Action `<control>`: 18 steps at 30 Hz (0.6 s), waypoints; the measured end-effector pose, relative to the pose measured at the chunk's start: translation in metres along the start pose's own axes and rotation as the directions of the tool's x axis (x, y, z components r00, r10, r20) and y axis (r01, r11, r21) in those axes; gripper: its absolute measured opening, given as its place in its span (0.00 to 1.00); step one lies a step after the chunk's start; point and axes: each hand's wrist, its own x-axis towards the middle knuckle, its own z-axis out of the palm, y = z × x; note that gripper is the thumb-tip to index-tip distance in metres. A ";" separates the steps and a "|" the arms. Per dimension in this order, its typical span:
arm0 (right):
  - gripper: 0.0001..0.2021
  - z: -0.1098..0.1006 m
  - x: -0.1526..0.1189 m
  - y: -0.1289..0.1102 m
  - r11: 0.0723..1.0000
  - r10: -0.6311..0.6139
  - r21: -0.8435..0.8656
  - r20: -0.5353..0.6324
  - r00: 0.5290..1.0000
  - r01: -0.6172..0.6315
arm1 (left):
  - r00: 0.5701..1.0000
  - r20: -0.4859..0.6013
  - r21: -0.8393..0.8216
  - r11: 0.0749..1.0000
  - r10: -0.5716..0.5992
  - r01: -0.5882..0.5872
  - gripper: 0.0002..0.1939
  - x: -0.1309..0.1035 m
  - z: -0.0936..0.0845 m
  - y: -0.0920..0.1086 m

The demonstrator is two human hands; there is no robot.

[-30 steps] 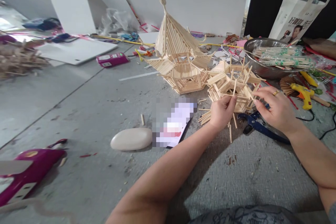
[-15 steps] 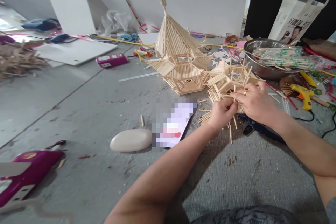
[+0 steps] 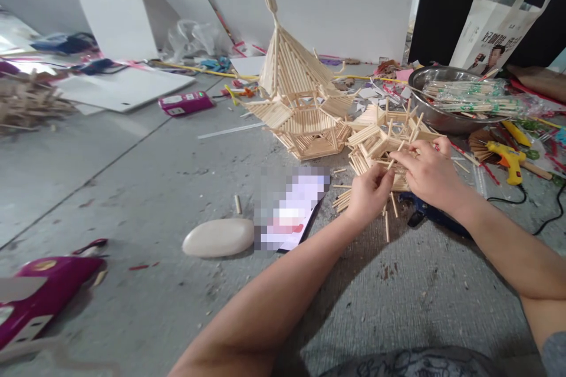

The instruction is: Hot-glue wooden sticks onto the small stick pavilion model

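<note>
My left hand (image 3: pixel 370 193) is closed in a pinch on the lower end of a short wooden stick (image 3: pixel 400 148), which leans to the right. The fingertips of my right hand (image 3: pixel 431 171) close on the same stick from the other side. Both hands are at the front of a small openwork stick structure (image 3: pixel 368 136) and hide part of it. Close behind it on the left stands a larger stick pavilion (image 3: pixel 297 62) with a pointed roof. Loose sticks (image 3: pixel 342 200) lie by my left hand, and a dark blue tool (image 3: pixel 418 209) is partly hidden under my right wrist.
A phone (image 3: pixel 289 218) and a pale oval case (image 3: pixel 219 237) lie left of my forearm. To the right are a yellow glue gun (image 3: pixel 508 159) with its cord and a steel bowl (image 3: pixel 442 121) of wrapped sticks. Purple devices (image 3: pixel 186 103) rest on the left side.
The stick between my hands has gone from nearly upright to leaning right. My left hand has shifted slightly left, and the whole view has moved a little.
</note>
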 end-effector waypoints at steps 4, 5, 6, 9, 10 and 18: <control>0.16 0.000 0.002 -0.002 1.000 -0.011 -0.014 -0.006 1.000 0.011 | 1.000 0.004 -0.027 1.000 0.007 -0.007 0.14 0.000 -0.002 0.000; 0.15 0.000 0.001 -0.001 1.000 -0.016 -0.006 -0.021 1.000 0.016 | 1.000 0.001 -0.048 0.999 0.001 -0.001 0.13 0.000 -0.002 0.000; 0.15 0.000 0.000 -0.001 1.000 -0.021 0.004 -0.035 0.999 0.021 | 1.000 0.003 -0.073 0.997 -0.005 0.005 0.12 0.000 -0.002 0.000; 0.15 0.002 -0.006 -0.001 0.998 -0.044 0.044 -0.062 0.997 0.047 | 0.999 0.038 -0.132 0.991 -0.009 0.014 0.11 -0.001 -0.002 0.003; 0.16 0.002 -0.008 -0.001 0.996 -0.054 0.063 -0.067 0.996 0.058 | 0.999 0.051 -0.141 0.990 -0.004 0.011 0.11 -0.002 -0.003 0.004; 0.19 -0.021 -0.032 0.014 0.984 -0.045 0.157 -0.209 0.977 0.078 | 0.990 0.137 -0.217 0.976 0.027 0.003 0.11 -0.010 -0.001 0.011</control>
